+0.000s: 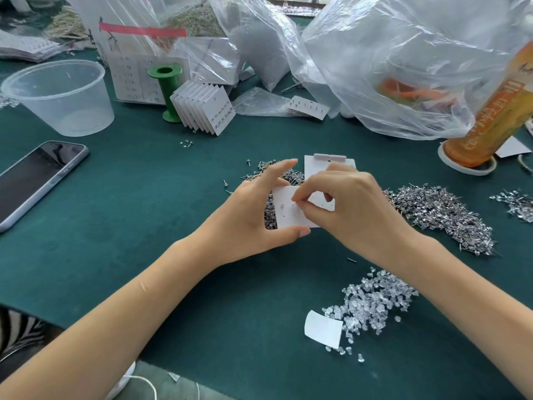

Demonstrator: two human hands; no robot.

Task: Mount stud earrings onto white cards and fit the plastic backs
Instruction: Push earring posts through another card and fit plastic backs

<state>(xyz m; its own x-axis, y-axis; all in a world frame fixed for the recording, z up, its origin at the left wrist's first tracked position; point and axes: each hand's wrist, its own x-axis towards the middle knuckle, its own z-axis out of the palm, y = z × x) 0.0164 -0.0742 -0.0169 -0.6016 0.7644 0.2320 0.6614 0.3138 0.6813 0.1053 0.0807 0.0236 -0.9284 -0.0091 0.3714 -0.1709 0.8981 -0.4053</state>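
Note:
My left hand (253,215) holds a small white card (288,215) by its top and bottom edges, between forefinger and thumb, above the green table. One stud sits in the card at its left. My right hand (343,206) pinches a stud earring (294,204) and its post touches the card's face. A stack of blank white cards (317,166) lies just behind my hands. Loose stud earrings (441,217) are heaped to the right and behind the card. Clear plastic backs (375,304) lie in a pile at the near right.
A phone (34,180) lies at the left, with a clear plastic tub (60,96) behind it. A fan of filled cards (204,108) leans on a green spool (167,88). Big plastic bags (389,62) crowd the back; an orange bottle (490,116) stands at the right.

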